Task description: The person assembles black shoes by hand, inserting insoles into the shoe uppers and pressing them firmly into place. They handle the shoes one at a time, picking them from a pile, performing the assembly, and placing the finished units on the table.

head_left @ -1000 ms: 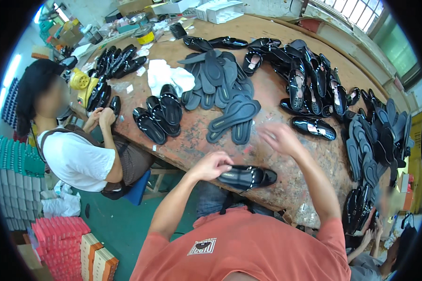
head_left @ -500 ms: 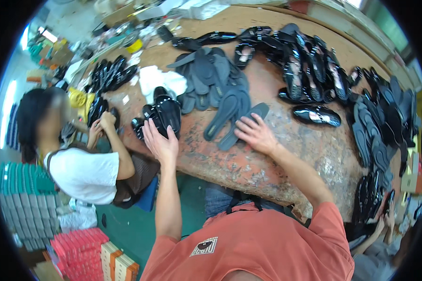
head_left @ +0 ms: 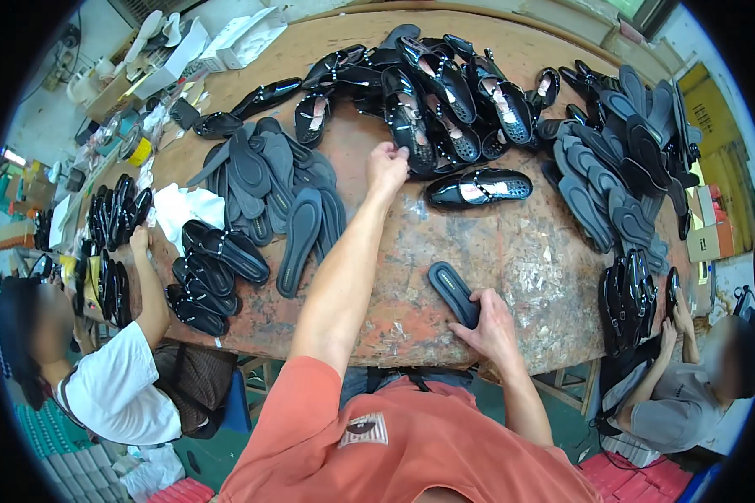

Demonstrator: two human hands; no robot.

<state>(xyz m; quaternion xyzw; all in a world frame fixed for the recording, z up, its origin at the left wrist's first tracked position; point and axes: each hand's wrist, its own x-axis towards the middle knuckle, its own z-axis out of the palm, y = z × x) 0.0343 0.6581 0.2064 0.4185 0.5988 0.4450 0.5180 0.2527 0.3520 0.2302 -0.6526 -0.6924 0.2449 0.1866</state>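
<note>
Dark grey insole point(head_left: 450, 289) in the right hand point(head_left: 491, 325), near the front edge of the worktable point(head_left: 554, 277): the thumb lies along its near side and the fingers bend over its right side, closed to the insole's width — its rounded far end projects free, pointing away from the person and to the left. The left hand point(head_left: 387, 170) reaches farther across, fingers curled and drawn close together at the near edge of a heap of glossy black strapped shoes point(head_left: 445, 88); the fingertips meet the side of one shoe, though whether they grip it cannot be told. Just right of this hand, apart from the heap, a single black shoe point(head_left: 478, 188) lies sideways, its strap studded and its lining pale. Left of the reaching forearm is a spread pile of grey insoles point(head_left: 264, 172), with a white cloth point(head_left: 184, 214) beside it and a cluster of black shoes point(head_left: 205, 281) nearer the edge. At the right side lies a second insole pile point(head_left: 608, 176) — below it, a row of black buckled shoes point(head_left: 627, 298). Co-workers sit at either side, the right-hand one holding a dark shoe point(head_left: 673, 287).
</note>
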